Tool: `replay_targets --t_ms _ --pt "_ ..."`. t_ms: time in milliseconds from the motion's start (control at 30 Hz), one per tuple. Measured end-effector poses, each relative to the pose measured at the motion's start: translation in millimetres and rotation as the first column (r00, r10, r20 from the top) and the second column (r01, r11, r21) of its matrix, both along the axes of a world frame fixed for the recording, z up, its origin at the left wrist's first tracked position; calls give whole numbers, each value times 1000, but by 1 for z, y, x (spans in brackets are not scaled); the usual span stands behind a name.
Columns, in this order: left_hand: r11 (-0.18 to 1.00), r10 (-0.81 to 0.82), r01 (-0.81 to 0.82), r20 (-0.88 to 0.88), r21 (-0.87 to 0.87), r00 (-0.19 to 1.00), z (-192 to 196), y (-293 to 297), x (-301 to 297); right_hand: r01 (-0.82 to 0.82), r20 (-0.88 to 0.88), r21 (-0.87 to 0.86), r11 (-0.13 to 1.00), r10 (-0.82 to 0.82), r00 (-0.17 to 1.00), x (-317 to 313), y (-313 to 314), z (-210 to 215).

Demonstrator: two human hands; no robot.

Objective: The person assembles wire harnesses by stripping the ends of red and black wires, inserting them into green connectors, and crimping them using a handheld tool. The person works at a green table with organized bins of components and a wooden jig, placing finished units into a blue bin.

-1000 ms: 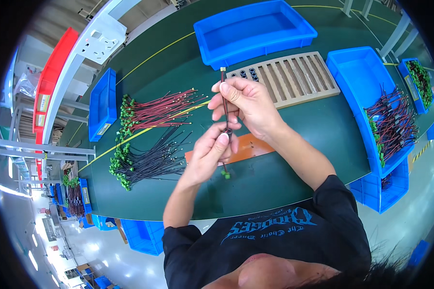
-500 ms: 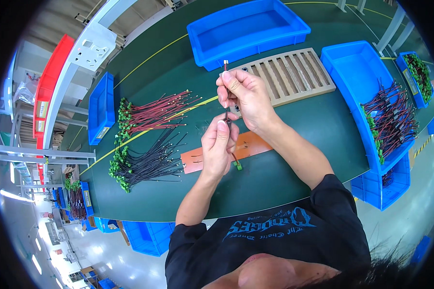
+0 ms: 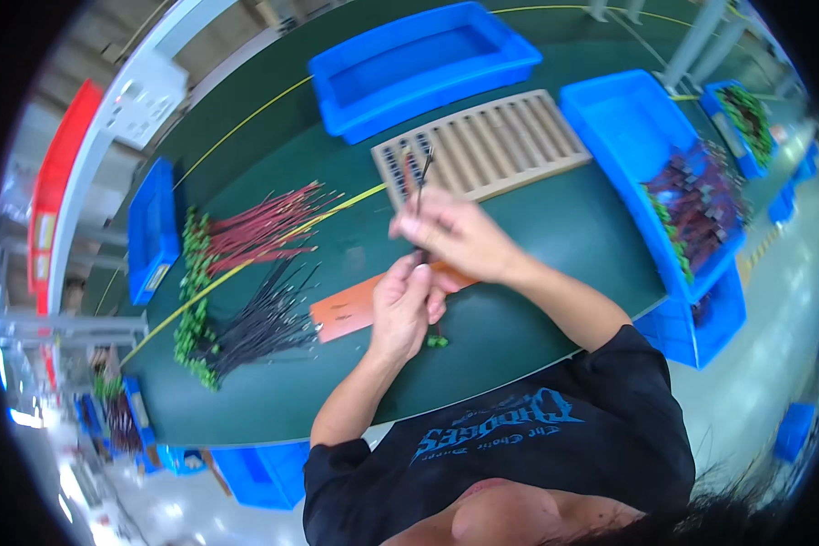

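Bright, even overhead light fills a round fisheye picture edged by black corners. The green table is evenly lit, with only faint, soft shadows beneath the hands. The right hand and left hand near the centre are smeared by motion blur, and the thin wire they hold is hazy. A white glare washes out the floor at 8 o'clock. Straight edges, such as the blue bin at 12 o'clock, bend toward the rim. Detail softens at 3 and 9 o'clock, where colours smear. Hair at 5 o'clock is dark and out of focus.
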State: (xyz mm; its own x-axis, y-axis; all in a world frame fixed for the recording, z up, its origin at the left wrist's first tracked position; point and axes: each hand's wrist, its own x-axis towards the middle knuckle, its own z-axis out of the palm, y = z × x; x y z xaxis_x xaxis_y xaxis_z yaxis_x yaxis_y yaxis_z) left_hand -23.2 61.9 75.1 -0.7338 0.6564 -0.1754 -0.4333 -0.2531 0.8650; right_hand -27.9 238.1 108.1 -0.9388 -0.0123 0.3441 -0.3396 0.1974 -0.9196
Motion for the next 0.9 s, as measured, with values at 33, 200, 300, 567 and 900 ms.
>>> replay_targets --t_ms 33,200,300,567,900 --pt "999 -52 50 -147 -21 988 -8 -4 -2 -70 265 -100 992 95 959 17 1 4" --pt "944 -180 -235 -959 -231 221 10 -8 9 197 166 -226 954 -162 973 78 60 54" --pt "945 -173 -279 -985 -170 16 -27 -36 6 501 -179 -124 857 -516 838 100 134 92" --pt "955 -256 -146 -966 -258 33 -41 -33 2 852 -343 160 499 -781 522 150 293 99" --pt "941 -280 -171 -955 -294 99 -40 -34 1 874 65 182 451 -892 447 179 351 36"
